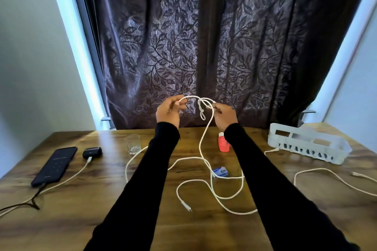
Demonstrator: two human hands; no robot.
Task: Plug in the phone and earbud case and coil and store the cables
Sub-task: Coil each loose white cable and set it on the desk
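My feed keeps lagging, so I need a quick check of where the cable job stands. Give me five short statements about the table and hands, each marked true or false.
1. Both hands hold the white cable up above the table. True: the left hand and the right hand each grip it.
2. The phone has a cable plugged in. True.
3. The earbud case lies in the white basket. False: it sits on the table beside the phone; the basket is far right.
4. The drinking glass lies tipped over. False: it stands upright.
5. The held cable is fully coiled. False: most of it trails loose across the table.
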